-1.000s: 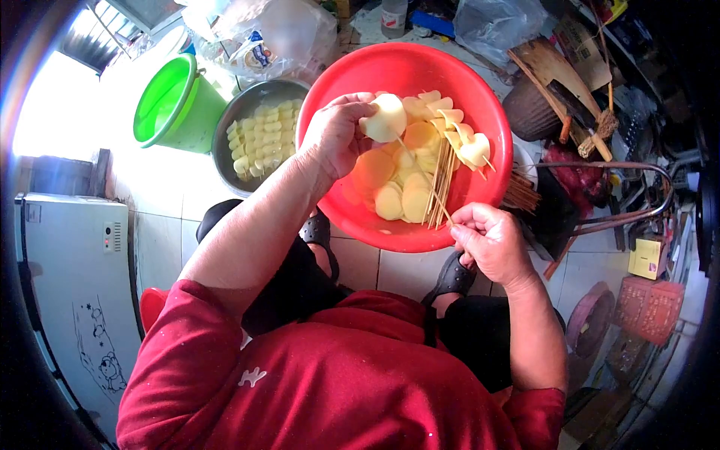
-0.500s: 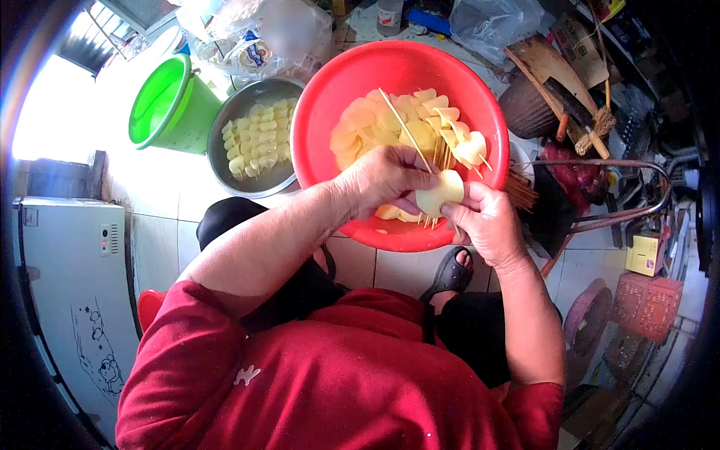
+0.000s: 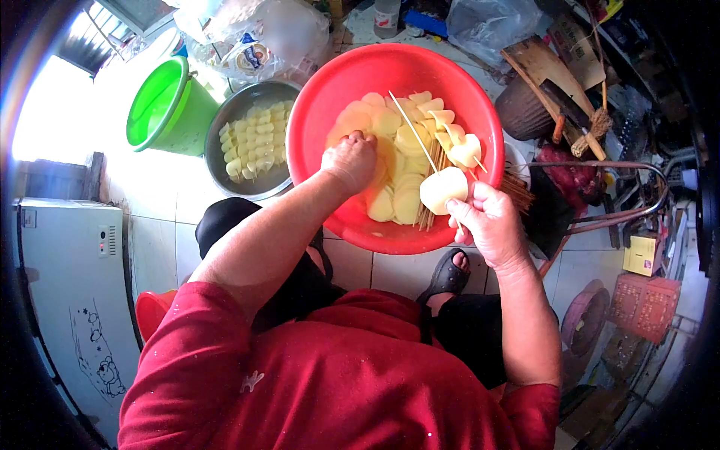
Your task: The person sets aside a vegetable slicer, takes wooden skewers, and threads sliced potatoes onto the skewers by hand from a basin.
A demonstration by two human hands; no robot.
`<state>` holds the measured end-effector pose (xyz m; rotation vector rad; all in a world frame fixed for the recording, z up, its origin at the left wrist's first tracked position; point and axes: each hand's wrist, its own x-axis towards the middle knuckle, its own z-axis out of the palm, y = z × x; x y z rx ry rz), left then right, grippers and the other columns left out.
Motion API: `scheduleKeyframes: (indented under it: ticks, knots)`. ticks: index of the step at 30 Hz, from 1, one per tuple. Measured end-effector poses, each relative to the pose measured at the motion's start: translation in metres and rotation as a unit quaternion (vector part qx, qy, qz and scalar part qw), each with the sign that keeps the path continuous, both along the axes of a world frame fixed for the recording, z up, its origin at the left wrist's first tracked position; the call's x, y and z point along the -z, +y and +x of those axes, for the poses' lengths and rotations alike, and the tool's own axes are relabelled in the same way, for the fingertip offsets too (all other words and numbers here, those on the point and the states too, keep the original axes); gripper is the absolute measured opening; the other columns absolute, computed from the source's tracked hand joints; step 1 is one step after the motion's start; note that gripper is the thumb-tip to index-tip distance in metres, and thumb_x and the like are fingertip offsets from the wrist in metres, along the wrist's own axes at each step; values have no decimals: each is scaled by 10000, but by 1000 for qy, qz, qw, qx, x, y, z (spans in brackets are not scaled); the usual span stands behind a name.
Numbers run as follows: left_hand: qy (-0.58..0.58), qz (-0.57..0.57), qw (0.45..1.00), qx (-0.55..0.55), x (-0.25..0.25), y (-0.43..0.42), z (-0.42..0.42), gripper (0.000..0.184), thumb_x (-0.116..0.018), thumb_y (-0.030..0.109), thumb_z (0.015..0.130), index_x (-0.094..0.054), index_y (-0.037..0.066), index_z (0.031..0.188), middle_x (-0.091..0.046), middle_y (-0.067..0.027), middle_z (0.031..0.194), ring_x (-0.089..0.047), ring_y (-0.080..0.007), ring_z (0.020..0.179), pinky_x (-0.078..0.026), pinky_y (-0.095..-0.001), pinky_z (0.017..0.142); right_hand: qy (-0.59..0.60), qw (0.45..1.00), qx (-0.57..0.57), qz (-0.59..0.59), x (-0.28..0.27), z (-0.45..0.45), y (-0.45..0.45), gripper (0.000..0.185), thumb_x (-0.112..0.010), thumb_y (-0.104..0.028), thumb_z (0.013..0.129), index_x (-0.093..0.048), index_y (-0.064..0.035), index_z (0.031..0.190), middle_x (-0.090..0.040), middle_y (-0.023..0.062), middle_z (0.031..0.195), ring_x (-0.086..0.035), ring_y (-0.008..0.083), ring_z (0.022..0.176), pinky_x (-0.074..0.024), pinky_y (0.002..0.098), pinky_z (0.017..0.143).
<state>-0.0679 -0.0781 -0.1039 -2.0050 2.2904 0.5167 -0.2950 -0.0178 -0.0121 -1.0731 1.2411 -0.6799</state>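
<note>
My right hand (image 3: 487, 221) is closed on a thin wooden skewer (image 3: 411, 124) that carries a pale yellow slice (image 3: 444, 191) near the fingers. The skewer points up and left over a large red basin (image 3: 322, 82). Inside the basin, my left hand (image 3: 351, 159) has its fingers curled down at the loose round slices (image 3: 381, 124); what its fingertips touch is hidden. A bundle of bare skewers (image 3: 435, 161) lies beside the slices, and threaded slices (image 3: 466, 151) rest along the basin's right side.
A metal bowl (image 3: 217, 161) holding rows of skewered slices stands left of the basin, beside a green bucket (image 3: 191, 120). Plastic bags (image 3: 262, 37) lie behind. At the right are a wooden board (image 3: 547, 67), a knife and a curved metal frame (image 3: 630, 169).
The slice my left hand held is now on the skewer in my right hand. My left hand has moved away from it, up and left to the loose slices.
</note>
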Motion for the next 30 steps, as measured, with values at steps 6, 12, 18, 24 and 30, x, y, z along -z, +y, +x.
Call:
scheduleKeyframes:
  ticks: [6, 12, 18, 24, 30]
  knots:
    - [26, 24, 999, -33, -17, -1, -1, 355, -548, 253, 809, -512, 50, 1098, -570, -196, 1047, -612, -361, 917, -507, -453, 782, 36, 999, -13, 2, -3, -4, 4, 106, -602, -104, 851, -586, -18, 911, -579, 10, 669, -482, 47, 477, -408, 195, 434]
    - [28, -16, 999, -33, 10, -2, 7, 304, -546, 207, 789, -533, 28, 1035, -614, -199, 947, -626, -351, 879, -519, -428, 740, 47, 998, -41, -5, 1, -3, 9, 105, -603, -89, 852, -574, -5, 909, -580, 15, 669, -492, 58, 492, -419, 209, 446]
    - [56, -36, 997, -46, 7, 1, 8, 230, -549, 131, 743, -546, 25, 947, -628, -194, 813, -630, -330, 852, -511, -423, 721, 82, 995, -63, 6, -1, 1, 12, 136, -601, -96, 853, -568, 6, 938, -584, 23, 680, -502, 63, 511, -431, 212, 456]
    - [72, -22, 997, -30, -1, 5, 6, 135, -542, 133, 741, -589, 75, 853, -642, -150, 829, -624, -344, 810, -507, -422, 717, 105, 991, -77, 1, 1, 2, 12, 134, -602, -103, 851, -571, 4, 926, -585, 25, 679, -507, 64, 514, -434, 216, 452]
    - [365, 24, 916, -162, -14, -14, 15, 142, -633, 132, 758, -598, 67, 879, -633, -107, 779, -637, -254, 715, -519, -363, 620, 92, 993, -78, 13, -1, 1, 12, 116, -609, -102, 846, -570, -5, 898, -590, 25, 685, -516, 66, 523, -440, 220, 452]
